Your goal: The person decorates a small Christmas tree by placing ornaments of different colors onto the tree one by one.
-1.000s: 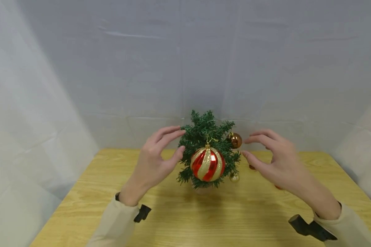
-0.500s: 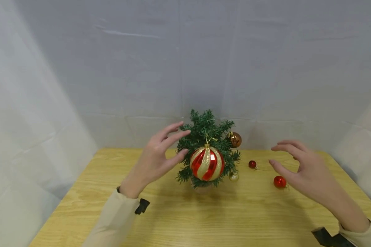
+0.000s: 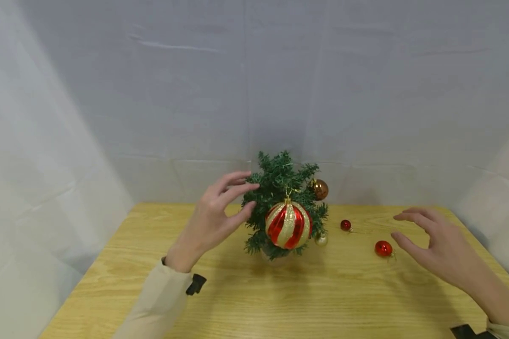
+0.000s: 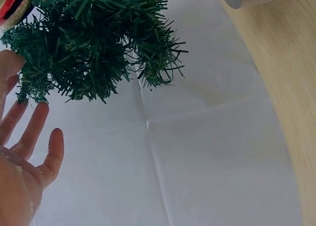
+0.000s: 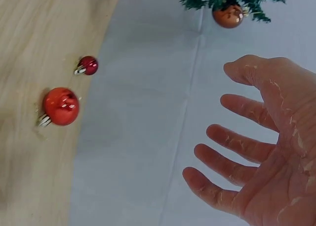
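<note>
Step, apparently: decorating the tree [image 3: 275, 172], which is standing on the table [image 3: 237, 306] | left hand [image 3: 209, 212]: hanging loose-fingered beside it, contact unclear | right hand [image 3: 443, 247]: hovering relaxed, grasping nothing, near the larger red bauble [image 3: 383, 248] | next: probably calling for pinching its cap [image 5: 44, 120]

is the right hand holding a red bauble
No, the right hand is empty, and the small dark red bauble and larger red bauble lie on the wooden table.

Tree [image 3: 275, 176] on table [image 3: 254, 306], two baubles [image 3: 383, 248] lying to its right
</note>
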Action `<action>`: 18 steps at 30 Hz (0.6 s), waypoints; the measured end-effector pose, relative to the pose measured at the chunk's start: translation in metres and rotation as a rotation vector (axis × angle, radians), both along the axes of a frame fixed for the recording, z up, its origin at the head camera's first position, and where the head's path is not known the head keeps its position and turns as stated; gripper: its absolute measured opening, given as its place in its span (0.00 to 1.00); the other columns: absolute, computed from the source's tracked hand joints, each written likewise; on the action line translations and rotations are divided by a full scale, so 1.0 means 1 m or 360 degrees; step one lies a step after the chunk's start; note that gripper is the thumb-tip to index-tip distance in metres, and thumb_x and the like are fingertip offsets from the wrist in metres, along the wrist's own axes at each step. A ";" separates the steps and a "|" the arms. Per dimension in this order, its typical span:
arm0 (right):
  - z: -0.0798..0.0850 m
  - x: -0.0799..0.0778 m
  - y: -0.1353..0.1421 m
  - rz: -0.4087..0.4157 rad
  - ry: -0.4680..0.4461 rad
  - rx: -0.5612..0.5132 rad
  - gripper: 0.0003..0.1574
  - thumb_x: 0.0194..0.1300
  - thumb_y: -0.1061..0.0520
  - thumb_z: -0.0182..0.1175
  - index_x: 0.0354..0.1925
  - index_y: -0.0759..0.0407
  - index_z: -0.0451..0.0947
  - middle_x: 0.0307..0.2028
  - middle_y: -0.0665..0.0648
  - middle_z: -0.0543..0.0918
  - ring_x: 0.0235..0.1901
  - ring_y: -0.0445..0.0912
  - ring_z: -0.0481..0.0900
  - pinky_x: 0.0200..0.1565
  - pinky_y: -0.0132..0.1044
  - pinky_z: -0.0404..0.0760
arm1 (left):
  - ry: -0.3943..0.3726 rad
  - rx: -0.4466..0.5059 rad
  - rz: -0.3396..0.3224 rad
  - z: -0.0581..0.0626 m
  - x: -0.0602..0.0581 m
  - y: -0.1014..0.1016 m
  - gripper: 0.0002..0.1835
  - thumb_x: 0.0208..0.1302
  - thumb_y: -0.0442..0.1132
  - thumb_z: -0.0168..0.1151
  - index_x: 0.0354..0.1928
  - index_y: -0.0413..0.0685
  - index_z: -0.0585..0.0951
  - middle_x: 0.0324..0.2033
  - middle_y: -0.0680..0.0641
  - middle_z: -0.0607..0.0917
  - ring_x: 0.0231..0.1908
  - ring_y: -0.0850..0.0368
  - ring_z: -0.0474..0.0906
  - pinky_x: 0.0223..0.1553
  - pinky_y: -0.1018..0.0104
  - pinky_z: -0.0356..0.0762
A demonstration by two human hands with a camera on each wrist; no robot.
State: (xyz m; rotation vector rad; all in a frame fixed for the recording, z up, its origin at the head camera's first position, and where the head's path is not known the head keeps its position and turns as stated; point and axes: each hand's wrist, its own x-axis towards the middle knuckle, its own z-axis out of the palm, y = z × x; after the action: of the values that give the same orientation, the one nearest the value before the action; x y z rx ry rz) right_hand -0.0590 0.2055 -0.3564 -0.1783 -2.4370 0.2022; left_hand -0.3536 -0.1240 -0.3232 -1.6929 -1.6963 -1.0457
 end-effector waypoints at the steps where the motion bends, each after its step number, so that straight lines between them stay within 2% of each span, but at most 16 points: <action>1: -0.003 0.003 -0.002 -0.0033 -0.0009 0.0004 0.20 0.57 0.58 0.75 0.49 0.54 0.84 0.49 0.61 0.84 0.31 0.45 0.78 0.28 0.33 0.70 | 0.0004 0.0006 -0.0031 -0.001 -0.004 0.001 0.21 0.62 0.34 0.72 0.57 0.44 0.84 0.63 0.40 0.80 0.56 0.47 0.82 0.58 0.52 0.81; 3: -0.011 0.009 -0.007 -0.0106 -0.0040 -0.0006 0.20 0.57 0.58 0.75 0.49 0.54 0.84 0.49 0.61 0.84 0.28 0.41 0.75 0.27 0.33 0.70 | 0.0023 0.0022 -0.0100 -0.002 -0.011 0.003 0.20 0.61 0.34 0.72 0.57 0.43 0.85 0.63 0.40 0.80 0.56 0.47 0.82 0.58 0.53 0.81; 5: -0.016 0.013 -0.002 -0.0120 -0.0086 -0.0016 0.20 0.58 0.58 0.74 0.50 0.53 0.84 0.49 0.61 0.84 0.29 0.40 0.74 0.26 0.32 0.69 | 0.0045 0.0038 -0.0106 -0.003 -0.010 0.004 0.20 0.61 0.34 0.72 0.56 0.43 0.85 0.62 0.40 0.81 0.57 0.47 0.82 0.57 0.53 0.82; 9: -0.026 0.018 0.007 -0.0133 -0.0173 -0.0041 0.19 0.60 0.57 0.73 0.50 0.52 0.83 0.48 0.60 0.83 0.25 0.30 0.65 0.25 0.30 0.67 | 0.0088 0.0087 -0.0133 -0.002 -0.006 0.004 0.19 0.61 0.33 0.72 0.55 0.43 0.86 0.60 0.39 0.82 0.58 0.46 0.81 0.54 0.55 0.83; 11: -0.031 0.019 0.011 -0.0130 -0.0193 -0.0031 0.19 0.59 0.57 0.74 0.49 0.52 0.83 0.47 0.58 0.84 0.28 0.33 0.72 0.25 0.30 0.69 | 0.0111 0.0112 -0.0147 -0.002 -0.004 0.004 0.18 0.60 0.32 0.72 0.54 0.43 0.86 0.59 0.39 0.82 0.57 0.46 0.81 0.53 0.56 0.84; 14: -0.038 0.020 0.017 -0.0129 -0.0263 -0.0040 0.18 0.59 0.57 0.74 0.49 0.52 0.83 0.47 0.57 0.86 0.34 0.46 0.82 0.27 0.32 0.74 | 0.0144 0.0137 -0.0148 -0.003 -0.002 0.003 0.17 0.61 0.32 0.71 0.52 0.43 0.87 0.58 0.39 0.83 0.57 0.45 0.81 0.51 0.55 0.84; 16: -0.042 0.019 0.019 -0.0125 -0.0338 -0.0075 0.18 0.60 0.56 0.73 0.49 0.53 0.83 0.47 0.58 0.86 0.39 0.54 0.85 0.28 0.32 0.76 | 0.0158 0.0143 -0.0140 -0.003 -0.001 0.002 0.16 0.61 0.32 0.71 0.52 0.44 0.87 0.57 0.39 0.83 0.56 0.46 0.82 0.51 0.55 0.84; 18: -0.046 0.017 0.021 -0.0125 -0.0418 -0.0105 0.18 0.61 0.55 0.73 0.50 0.54 0.83 0.48 0.58 0.87 0.41 0.58 0.85 0.28 0.33 0.76 | 0.0174 0.0150 -0.0131 -0.003 0.000 0.002 0.15 0.62 0.32 0.71 0.52 0.44 0.87 0.57 0.39 0.84 0.55 0.46 0.82 0.51 0.55 0.83</action>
State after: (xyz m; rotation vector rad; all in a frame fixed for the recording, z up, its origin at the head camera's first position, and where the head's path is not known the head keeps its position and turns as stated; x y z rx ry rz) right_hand -0.0418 0.2261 -0.4026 -0.3489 -2.6790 0.2367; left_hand -0.3534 -0.1221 -0.3262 -1.7392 -1.4976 -1.0335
